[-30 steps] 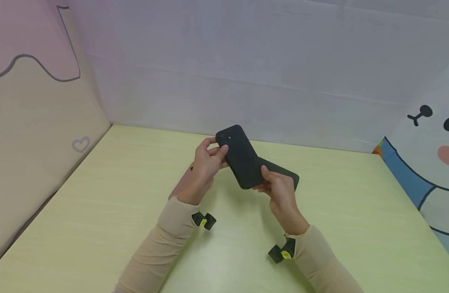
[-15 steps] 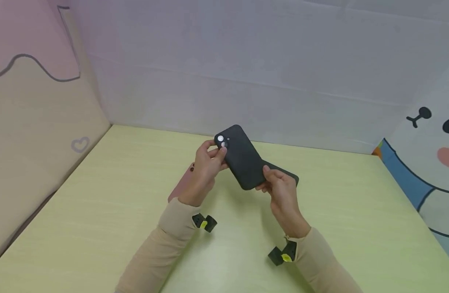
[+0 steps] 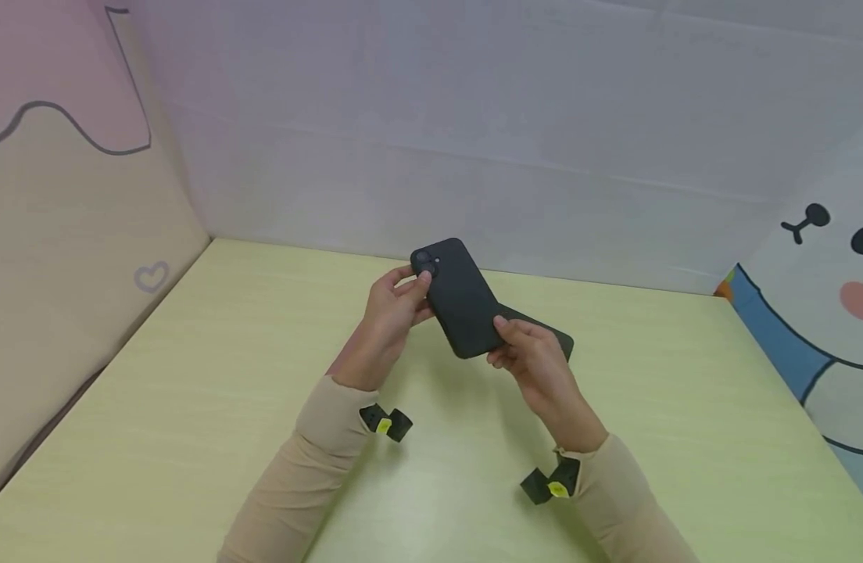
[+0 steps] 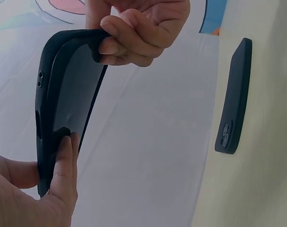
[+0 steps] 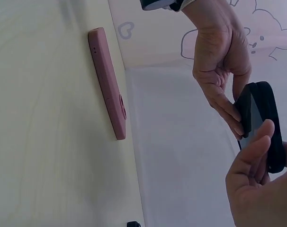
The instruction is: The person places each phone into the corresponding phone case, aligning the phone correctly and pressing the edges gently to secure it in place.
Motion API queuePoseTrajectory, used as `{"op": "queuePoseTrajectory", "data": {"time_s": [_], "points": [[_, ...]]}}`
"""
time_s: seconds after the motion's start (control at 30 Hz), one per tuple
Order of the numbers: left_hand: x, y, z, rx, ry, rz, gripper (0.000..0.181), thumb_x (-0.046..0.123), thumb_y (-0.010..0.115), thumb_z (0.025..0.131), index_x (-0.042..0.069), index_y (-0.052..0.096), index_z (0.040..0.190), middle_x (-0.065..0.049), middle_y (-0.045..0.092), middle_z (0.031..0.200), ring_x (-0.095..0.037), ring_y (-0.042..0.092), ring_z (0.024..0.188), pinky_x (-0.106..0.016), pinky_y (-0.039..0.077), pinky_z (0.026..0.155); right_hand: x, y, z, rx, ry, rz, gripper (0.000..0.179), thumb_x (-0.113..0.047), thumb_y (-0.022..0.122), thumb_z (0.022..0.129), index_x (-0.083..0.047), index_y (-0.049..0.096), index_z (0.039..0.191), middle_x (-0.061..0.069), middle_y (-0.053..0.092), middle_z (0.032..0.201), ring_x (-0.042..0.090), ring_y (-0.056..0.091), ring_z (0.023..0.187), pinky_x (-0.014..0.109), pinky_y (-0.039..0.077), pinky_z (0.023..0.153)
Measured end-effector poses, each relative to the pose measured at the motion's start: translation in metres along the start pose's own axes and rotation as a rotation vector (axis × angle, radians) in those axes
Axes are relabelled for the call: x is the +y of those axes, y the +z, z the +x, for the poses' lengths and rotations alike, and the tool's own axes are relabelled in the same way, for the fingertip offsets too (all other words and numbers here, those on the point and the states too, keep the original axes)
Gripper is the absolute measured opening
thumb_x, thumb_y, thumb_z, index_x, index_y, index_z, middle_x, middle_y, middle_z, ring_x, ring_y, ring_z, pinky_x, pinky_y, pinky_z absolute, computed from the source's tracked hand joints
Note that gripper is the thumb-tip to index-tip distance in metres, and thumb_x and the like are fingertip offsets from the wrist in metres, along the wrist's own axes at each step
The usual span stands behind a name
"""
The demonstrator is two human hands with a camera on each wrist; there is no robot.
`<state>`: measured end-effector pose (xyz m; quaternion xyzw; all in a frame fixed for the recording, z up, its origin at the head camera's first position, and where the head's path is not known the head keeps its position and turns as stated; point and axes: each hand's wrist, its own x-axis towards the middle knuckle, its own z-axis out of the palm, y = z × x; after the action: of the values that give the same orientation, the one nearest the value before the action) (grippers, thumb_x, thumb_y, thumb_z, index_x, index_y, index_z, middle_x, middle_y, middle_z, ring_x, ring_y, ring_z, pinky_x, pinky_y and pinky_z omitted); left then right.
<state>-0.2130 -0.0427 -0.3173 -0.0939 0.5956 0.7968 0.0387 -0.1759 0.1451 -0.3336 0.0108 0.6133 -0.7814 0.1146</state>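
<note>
Both hands hold a black phone (image 3: 463, 301) in a dark case, tilted above the table with its camera side towards the head view. My left hand (image 3: 388, 317) pinches its upper left edge beside the two lenses. The thumb and fingers of my right hand (image 3: 540, 367) grip the lower right corner. In the left wrist view, the grey screen (image 4: 79, 85) shows within the case's dark rim, fingers of both hands over that rim. Behind the right hand, a second black phone (image 4: 234, 97) lies on the table, lens side up.
A pink phone (image 5: 107, 80) lies on the table (image 3: 248, 352), mostly behind the left forearm in the head view. A pale wall (image 3: 502, 141) rises at the table's back edge, with printed panels on both sides.
The held phone has shifted slightly left with both hands. Its lenses looked plain dark, then bright white, and now show as dark circles. The left forearm now covers more of the pink phone.
</note>
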Motion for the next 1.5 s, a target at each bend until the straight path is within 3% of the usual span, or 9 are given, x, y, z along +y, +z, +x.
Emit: {"op": "queuePoseTrajectory", "data": {"time_s": [0.17,0.27,0.43,0.53,0.8,1.0,1.2,1.5], "points": [[-0.002,0.001,0.001,-0.041,-0.010,-0.023,0.035,0.018,0.052,0.094,0.002,0.044,0.124,-0.015,0.061,0.118,-0.019,0.064,0.098,-0.030,0.049,0.090,-0.001,-0.001,-0.002,-0.127,-0.008,-0.041,0.015,-0.010,0.054,0.092,-0.009,0.055,0.077,-0.001,0.059,0.068,0.010,0.059,0.060,0.021,0.048,0.063],[-0.003,0.002,0.001,-0.072,-0.004,-0.025,0.035,0.016,0.052,0.093,0.004,0.043,0.125,-0.016,0.061,0.118,-0.018,0.064,0.098,-0.029,0.047,0.093,0.000,0.000,-0.002,-0.144,-0.005,-0.061,0.011,-0.008,0.054,0.091,-0.007,0.051,0.081,-0.001,0.058,0.069,0.010,0.059,0.061,0.021,0.049,0.063],[-0.007,0.003,-0.002,-0.130,0.006,0.012,0.038,0.014,0.054,0.092,0.014,0.043,0.129,-0.013,0.062,0.111,-0.016,0.065,0.094,-0.031,0.044,0.097,0.002,0.001,-0.002,-0.076,-0.009,-0.062,0.012,-0.008,0.054,0.091,-0.007,0.051,0.080,0.000,0.056,0.071,0.011,0.058,0.061,0.021,0.047,0.062],[-0.010,0.005,-0.002,-0.176,-0.002,0.082,0.040,0.017,0.055,0.092,0.016,0.044,0.130,-0.013,0.061,0.110,-0.019,0.064,0.096,-0.034,0.046,0.095,0.003,0.002,-0.002,-0.021,-0.012,-0.036,0.012,-0.008,0.054,0.091,-0.008,0.053,0.079,-0.001,0.055,0.071,0.011,0.057,0.060,0.021,0.046,0.062],[-0.016,0.011,-0.010,-0.270,0.020,0.347,0.039,0.020,0.058,0.090,0.004,0.050,0.124,-0.019,0.061,0.108,-0.029,0.067,0.091,-0.038,0.049,0.090,0.003,0.003,-0.002,0.092,-0.011,0.011,0.007,-0.010,0.055,0.091,-0.005,0.055,0.087,0.000,0.055,0.077,0.010,0.056,0.062,0.021,0.046,0.066],[-0.019,0.016,-0.016,-0.261,0.076,0.489,0.034,0.019,0.061,0.089,0.004,0.054,0.119,-0.015,0.058,0.098,-0.026,0.069,0.078,-0.040,0.046,0.092,0.003,0.004,-0.001,0.129,-0.015,0.038,0.006,-0.009,0.053,0.092,-0.003,0.052,0.092,-0.001,0.056,0.077,0.009,0.056,0.063,0.020,0.047,0.066],[-0.019,0.018,-0.018,-0.227,0.159,0.468,0.029,0.010,0.059,0.089,-0.001,0.057,0.116,-0.015,0.056,0.092,-0.024,0.069,0.073,-0.032,0.054,0.075,0.003,0.004,-0.001,0.122,-0.046,0.019,0.009,-0.010,0.055,0.091,-0.003,0.050,0.091,-0.002,0.057,0.074,0.009,0.057,0.062,0.021,0.047,0.067],[-0.018,0.018,-0.016,-0.187,0.153,0.474,0.031,0.008,0.058,0.089,0.000,0.057,0.118,-0.013,0.057,0.091,-0.020,0.068,0.072,-0.030,0.054,0.071,0.003,0.004,-0.001,0.088,-0.065,-0.041,0.012,-0.011,0.058,0.090,-0.002,0.050,0.090,-0.002,0.059,0.068,0.010,0.059,0.062,0.022,0.048,0.066]]}}
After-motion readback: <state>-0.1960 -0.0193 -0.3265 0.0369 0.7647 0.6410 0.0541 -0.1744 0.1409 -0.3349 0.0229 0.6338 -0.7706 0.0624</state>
